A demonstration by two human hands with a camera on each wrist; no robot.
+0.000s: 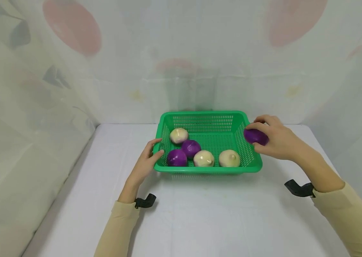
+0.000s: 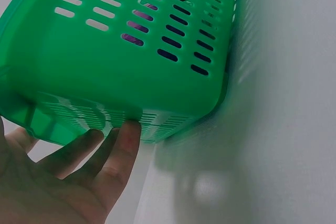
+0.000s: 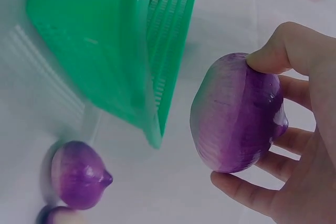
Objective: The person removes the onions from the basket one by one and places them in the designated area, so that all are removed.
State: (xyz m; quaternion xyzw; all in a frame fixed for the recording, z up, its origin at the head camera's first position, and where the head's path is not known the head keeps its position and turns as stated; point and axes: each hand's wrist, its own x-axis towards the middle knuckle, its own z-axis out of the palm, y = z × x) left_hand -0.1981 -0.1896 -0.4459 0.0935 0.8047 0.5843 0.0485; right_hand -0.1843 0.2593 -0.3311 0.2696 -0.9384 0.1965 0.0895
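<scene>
The right hand (image 1: 276, 140) clamped a glossy, rounded purple-and-white bulb (image 3: 233, 119), the rectangular green perforated-plastic basket (image 1: 206, 170) lying just to its left; the left hand (image 1: 144, 160) gripped the basket's left rim.

Holds a glossy purple onion (image 3: 236, 114), tip toward the right grip (image 1: 275, 139), near one end of a green slotted basket (image 1: 213, 141).

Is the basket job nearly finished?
Maybe, if the basket is being filled. Done: five vegetables already lie inside. In hand: the right hand holds a purple vegetable near the basket's right rim. Left over: the right wrist view shows two more vegetables on the table outside, one only partly visible.
</scene>
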